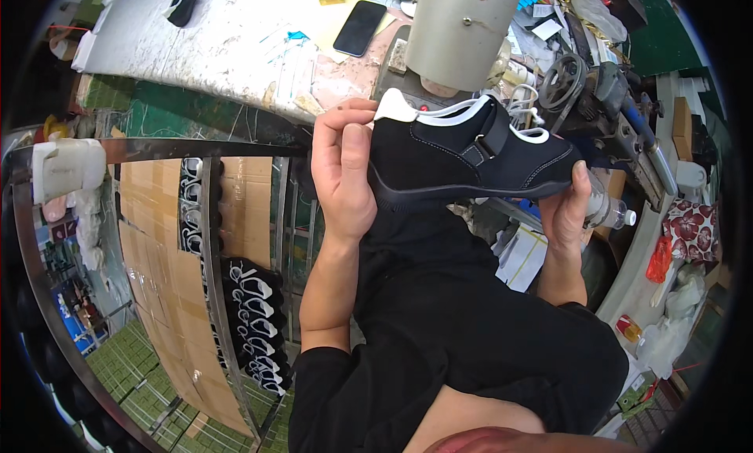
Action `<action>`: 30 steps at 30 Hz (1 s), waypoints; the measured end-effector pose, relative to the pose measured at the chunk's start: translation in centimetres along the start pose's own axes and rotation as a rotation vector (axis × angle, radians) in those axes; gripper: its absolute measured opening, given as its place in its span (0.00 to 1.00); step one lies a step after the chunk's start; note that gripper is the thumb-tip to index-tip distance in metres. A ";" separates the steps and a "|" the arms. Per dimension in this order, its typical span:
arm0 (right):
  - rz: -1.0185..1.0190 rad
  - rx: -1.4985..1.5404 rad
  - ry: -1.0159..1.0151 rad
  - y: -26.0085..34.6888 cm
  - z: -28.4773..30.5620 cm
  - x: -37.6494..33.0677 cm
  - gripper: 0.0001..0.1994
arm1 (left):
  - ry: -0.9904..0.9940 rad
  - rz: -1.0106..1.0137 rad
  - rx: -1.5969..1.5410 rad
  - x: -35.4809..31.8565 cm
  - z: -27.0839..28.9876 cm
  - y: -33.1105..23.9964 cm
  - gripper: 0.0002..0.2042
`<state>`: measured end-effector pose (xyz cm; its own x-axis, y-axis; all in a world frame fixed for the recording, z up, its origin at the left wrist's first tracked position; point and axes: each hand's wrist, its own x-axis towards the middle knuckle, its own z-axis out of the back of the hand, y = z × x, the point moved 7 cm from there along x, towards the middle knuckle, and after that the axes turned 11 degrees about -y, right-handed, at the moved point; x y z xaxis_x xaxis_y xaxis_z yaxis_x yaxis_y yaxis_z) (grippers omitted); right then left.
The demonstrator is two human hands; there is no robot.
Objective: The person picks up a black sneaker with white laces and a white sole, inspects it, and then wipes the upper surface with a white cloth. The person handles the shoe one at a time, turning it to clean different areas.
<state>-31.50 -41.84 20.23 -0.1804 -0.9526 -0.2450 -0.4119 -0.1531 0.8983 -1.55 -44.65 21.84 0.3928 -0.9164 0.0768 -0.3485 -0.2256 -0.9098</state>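
A black shoe (447, 151) with white lining at its collar and a strap with a buckle across the top is held up in front of my chest, its side facing me. The heel end rests in my left hand (343, 159), whose fingers go behind it while the thumb stands up beside the heel. At the toe end my right hand (566, 206) grips the tip of the sole, thumb on the near side; its other fingers are partly hidden behind the shoe. The toe points right.
Ahead, a worktable (227, 53) bears a phone (360, 28) and another black shoe (185, 3). A large beige machine (464, 33) stands just beyond the shoe, a handwheel (562, 82) to its right. On my left a metal rack (212, 241) holds several shoes (259, 320). A plastic bottle (608, 211) lies at right.
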 end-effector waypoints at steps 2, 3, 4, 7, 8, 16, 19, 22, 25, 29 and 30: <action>0.008 -0.059 -0.035 -0.8 0.2 0.6 0.30 | -0.006 0.035 -0.017 -0.5 0.2 -0.1 0.10; 0.008 -0.077 -0.035 -1.1 0.0 0.9 0.29 | -0.004 0.057 0.007 -0.7 1.0 0.1 0.10; 0.007 -0.095 -0.036 -1.5 -0.2 1.1 0.28 | -0.002 0.079 0.031 -0.9 1.8 0.3 0.09; -0.003 -0.137 -0.006 -2.3 -2.2 1.6 0.24 | -0.095 0.150 -0.004 -1.4 5.0 1.0 0.11; 0.007 -0.155 0.014 -2.4 -2.8 1.7 0.24 | -0.126 0.162 -0.029 -1.6 5.5 0.7 0.11; -0.019 -0.276 0.136 -3.6 -5.6 2.6 0.24 | -0.285 0.114 0.027 -2.0 7.7 -1.2 0.12; -0.002 -0.301 0.113 -3.2 -5.8 2.8 0.24 | -0.288 0.123 0.033 -1.7 7.4 -1.5 0.12; 0.000 -0.266 0.103 -3.0 -5.5 2.9 0.24 | -0.266 0.144 0.033 -1.4 6.7 -1.1 0.12; 0.004 -0.143 0.085 -2.9 -5.1 2.8 0.23 | -0.202 0.193 0.060 -1.4 6.7 0.1 0.17; 0.101 -0.048 0.120 -4.2 -5.1 2.8 0.25 | -0.092 0.194 0.064 -3.2 8.2 2.3 0.25; 0.147 -0.038 0.162 -4.5 -5.9 2.7 0.25 | -0.058 0.183 0.057 -4.0 8.8 2.7 0.28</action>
<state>-24.89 -45.26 17.70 -0.0892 -0.9947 -0.0514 -0.3568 -0.0163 0.9340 3.45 -38.71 15.47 0.3765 -0.9194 -0.1137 -0.3702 -0.0368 -0.9282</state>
